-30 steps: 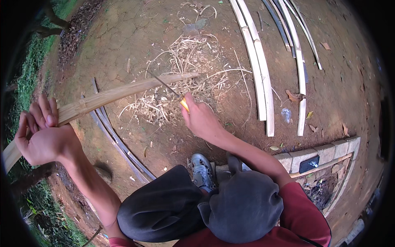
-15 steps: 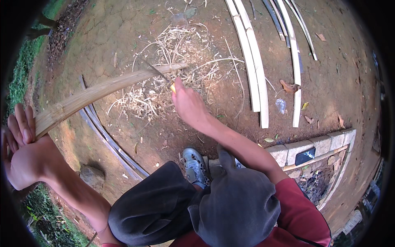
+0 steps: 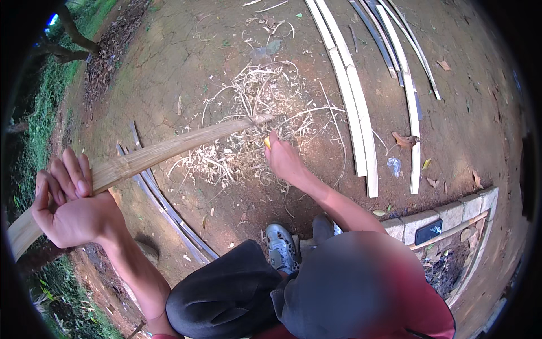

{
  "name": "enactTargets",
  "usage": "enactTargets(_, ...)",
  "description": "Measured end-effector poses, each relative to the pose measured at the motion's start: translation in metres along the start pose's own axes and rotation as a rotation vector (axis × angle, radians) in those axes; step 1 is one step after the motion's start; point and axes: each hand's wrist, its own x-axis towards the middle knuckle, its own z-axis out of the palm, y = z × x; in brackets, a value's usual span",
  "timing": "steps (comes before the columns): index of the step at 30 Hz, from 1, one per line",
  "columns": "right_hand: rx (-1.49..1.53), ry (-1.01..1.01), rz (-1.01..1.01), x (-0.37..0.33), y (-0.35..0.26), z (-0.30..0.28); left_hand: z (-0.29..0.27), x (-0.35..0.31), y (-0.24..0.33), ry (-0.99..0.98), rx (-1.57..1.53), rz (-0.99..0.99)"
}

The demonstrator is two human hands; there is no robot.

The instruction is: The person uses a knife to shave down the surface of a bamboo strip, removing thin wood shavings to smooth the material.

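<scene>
Head view: bamboo strip (image 3: 169, 148) slants across the person's front, tip end over loose shavings (image 3: 217, 162); long axis runs lower left to upper right, tip pointing right and slightly away; left hand (image 3: 76, 198) has fingers bent round it, toward the near end; right hand (image 3: 287, 160) closed on yellow-handled knife (image 3: 267, 143) just beside the tip; blade blurred, can't tell if it touches; shaving looks partway: strip's upper face pale and bare, shavings heaped below; amount left can't be judged, underside hidden; pale strips (image 3: 364, 130) on the ground to the right look done; dark strips (image 3: 186, 229) at lower left look undone, going by colour only; farther right, phone (image 3: 428, 231) lies on stone edging (image 3: 450, 213).
</scene>
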Motion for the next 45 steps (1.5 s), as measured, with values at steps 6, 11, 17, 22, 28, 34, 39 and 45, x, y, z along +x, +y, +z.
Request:
enactTargets(6, 0.091, 0.007, -0.153, -0.023, -0.048, -0.018, -0.006, -0.002, 0.002, -0.037, -0.049, 0.028)
enactTargets(11, -0.054, 0.01, 0.021, 0.004, 0.015, 0.009, 0.01, -0.002, -0.002, -0.014, -0.042, 0.074)
enactTargets(17, 0.229, -0.258, 0.129, -0.024, -0.036, -0.017, -0.014, 0.003, 0.016, -0.203, -0.144, -0.012)
enactTargets(22, 0.174, -0.125, -0.056, -0.069, -0.057, -0.014, -0.019, -0.001, 0.019, -0.23, -0.196, 0.007)
enactTargets(28, 0.141, -0.042, -0.178, -0.071, -0.057, -0.008, -0.001, -0.007, 0.015, -0.041, 0.006, 0.093)
enactTargets(34, -0.051, -0.121, 0.041, -0.047, -0.011, 0.029, 0.005, -0.013, 0.02, -0.035, -0.011, 0.077)
enactTargets(39, 0.043, -0.105, -0.079, -0.058, -0.056, -0.001, 0.002, -0.014, 0.017, -0.094, -0.046, 0.106)
enactTargets(45, -0.101, -0.082, 0.052, -0.03, 0.005, 0.036, 0.004, -0.01, 0.017, -0.127, -0.09, 0.088)
